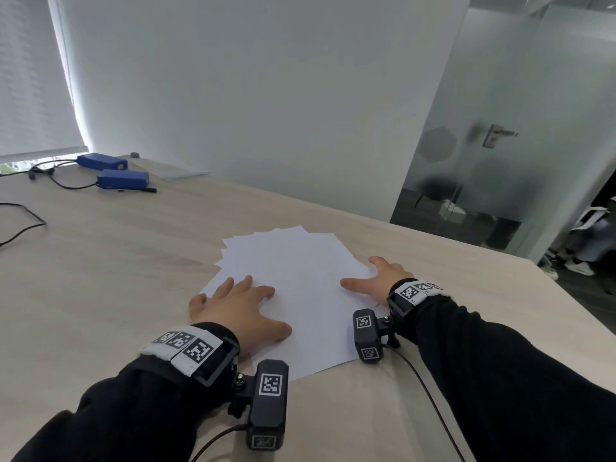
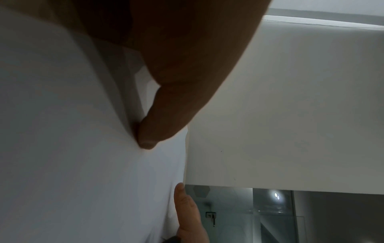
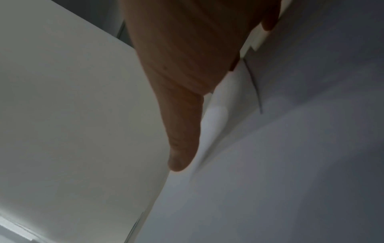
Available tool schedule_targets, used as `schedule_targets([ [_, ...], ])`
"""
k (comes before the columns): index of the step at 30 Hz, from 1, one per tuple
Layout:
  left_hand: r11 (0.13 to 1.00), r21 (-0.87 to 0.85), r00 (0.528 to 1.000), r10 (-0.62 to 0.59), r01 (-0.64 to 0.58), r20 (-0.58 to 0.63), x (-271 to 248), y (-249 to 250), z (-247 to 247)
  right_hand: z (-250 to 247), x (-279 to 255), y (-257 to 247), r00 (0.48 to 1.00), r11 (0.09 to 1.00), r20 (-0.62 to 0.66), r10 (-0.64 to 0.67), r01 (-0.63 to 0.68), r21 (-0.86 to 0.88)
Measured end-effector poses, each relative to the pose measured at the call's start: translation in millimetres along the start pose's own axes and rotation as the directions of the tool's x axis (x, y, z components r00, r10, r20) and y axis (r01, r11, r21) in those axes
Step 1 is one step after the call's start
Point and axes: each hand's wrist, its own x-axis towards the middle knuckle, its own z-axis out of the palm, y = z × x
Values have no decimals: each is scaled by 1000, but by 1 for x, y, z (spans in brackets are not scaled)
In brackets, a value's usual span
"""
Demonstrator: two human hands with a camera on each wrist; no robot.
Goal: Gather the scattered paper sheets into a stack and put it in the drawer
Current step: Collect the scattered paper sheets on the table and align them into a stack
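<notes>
Several white paper sheets [image 1: 293, 271] lie fanned and overlapping on the light wooden table [image 1: 100, 261], their far corners splayed out. My left hand [image 1: 240, 305] lies flat on the near left part of the top sheet, fingers spread. My right hand [image 1: 376, 278] rests on the right edge of the pile, thumb on the paper. In the left wrist view my thumb [image 2: 158, 121] presses on the paper [image 2: 72, 148]. The right wrist view shows my thumb [image 3: 182, 139] over the offset sheet edges [image 3: 257, 98]. No drawer is in view.
Two blue boxes [image 1: 123, 178] with black cables [image 1: 23, 225] sit at the table's far left. A white wall [image 1: 266, 95] stands behind the table. A frosted glass door with a handle [image 1: 496, 135] is to the right. The table's right edge [image 1: 566, 295] runs close to my right arm.
</notes>
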Motion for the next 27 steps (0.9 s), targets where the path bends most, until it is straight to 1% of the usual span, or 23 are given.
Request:
schedule_targets([
  [3, 1000, 4, 1000, 3, -3, 10, -1, 0, -1, -4, -3, -3, 1000, 999, -12, 20, -21, -32],
  [6, 1000, -6, 1000, 2, -2, 0, -3, 0, -2, -4, -3, -8, 999, 997, 10, 41, -40, -72],
  [7, 1000, -9, 1000, 2, -2, -2, -3, 0, -2, -5, -4, -8, 999, 997, 27, 40, -39, -61],
  [10, 1000, -15, 1000, 2, -2, 1, -3, 0, -2, -4, -1, -10, 996, 1000, 87, -11, 8, 30],
  [13, 1000, -15, 1000, 4, -4, -3, -3, 0, -2, -7, -8, -13, 992, 997, 104, -74, 70, 36],
  [17, 1000, -11, 1000, 4, -4, 3, -1, -1, 0, -8, -20, -13, 964, 973, 228, -137, 87, 215],
  [19, 1000, -13, 1000, 3, -3, 1, 0, -2, -1, -9, -21, -14, 960, 968, 231, -156, 101, 232],
  [22, 1000, -24, 1000, 1, -1, -5, 0, -3, -1, -11, -21, -16, 963, 974, 200, -179, 145, 173],
  [25, 1000, -27, 1000, -8, 8, -15, -2, -2, 0, -17, -24, -21, 965, 981, 181, -191, 186, 46],
  [27, 1000, -25, 1000, -8, 8, -18, -2, -2, 1, -25, -25, -26, 977, 985, 139, -163, 170, -35],
])
